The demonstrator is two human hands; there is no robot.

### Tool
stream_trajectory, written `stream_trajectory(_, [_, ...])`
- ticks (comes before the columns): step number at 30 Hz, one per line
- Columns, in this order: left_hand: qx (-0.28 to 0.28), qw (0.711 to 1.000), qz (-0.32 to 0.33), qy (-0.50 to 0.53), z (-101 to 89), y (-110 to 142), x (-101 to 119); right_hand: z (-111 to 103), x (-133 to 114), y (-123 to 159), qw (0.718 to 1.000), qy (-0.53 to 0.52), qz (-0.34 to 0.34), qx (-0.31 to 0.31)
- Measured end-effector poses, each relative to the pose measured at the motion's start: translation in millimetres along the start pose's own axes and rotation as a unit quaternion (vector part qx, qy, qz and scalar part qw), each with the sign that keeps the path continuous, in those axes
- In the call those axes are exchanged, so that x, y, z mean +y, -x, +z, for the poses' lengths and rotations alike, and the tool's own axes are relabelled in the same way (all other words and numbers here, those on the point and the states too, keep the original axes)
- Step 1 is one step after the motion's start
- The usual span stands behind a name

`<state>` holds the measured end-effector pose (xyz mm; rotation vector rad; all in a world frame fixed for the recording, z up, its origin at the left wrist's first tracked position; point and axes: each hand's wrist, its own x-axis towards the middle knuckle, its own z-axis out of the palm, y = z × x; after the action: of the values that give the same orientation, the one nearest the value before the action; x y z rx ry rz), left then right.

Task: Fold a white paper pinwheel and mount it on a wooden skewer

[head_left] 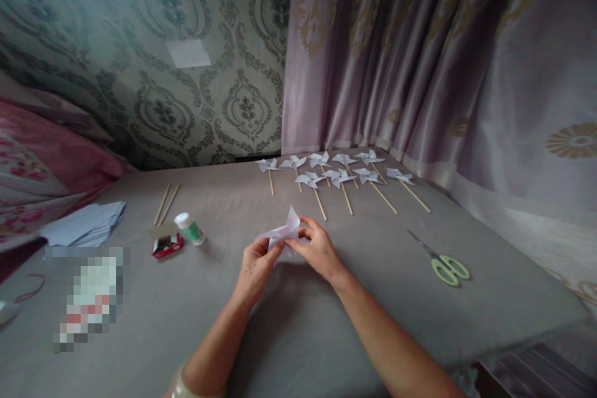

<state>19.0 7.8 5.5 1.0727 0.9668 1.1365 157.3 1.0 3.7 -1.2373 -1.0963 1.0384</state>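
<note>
Both my hands hold one white paper pinwheel (285, 231) just above the grey cloth, in the middle of the view. My left hand (257, 261) grips its left side, the thumb pressing near the centre. From the right, my right hand (319, 247) pinches the paper with thumb and fingers. One pointed blade stands up between the hands, and no stick shows on this pinwheel. Part of the paper is hidden behind my fingers. Beyond my hands, several finished pinwheels (339, 178) on wooden sticks lie in rows.
Left of my hands stand a glue bottle (190, 229) and a small red box (166, 245). Two wooden sticks (166, 204) and a stack of paper sheets (86, 224) lie farther left. Green-handled scissors (443, 264) rest at the right. Wall and curtain (321, 87) border the back.
</note>
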Motion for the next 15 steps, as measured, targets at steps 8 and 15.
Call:
stream_trajectory(8, [-0.019, 0.999, -0.034, 0.001, -0.7, 1.2, 3.6, -2.4, 5.9, -1.2, 0.996, -0.049, 0.049, -0.054])
stream_trajectory(15, [-0.017, 0.998, -0.056, -0.009, -4.0, -0.5, 0.5, -1.3, 6.7, -1.2, 0.993, -0.077, 0.073, -0.057])
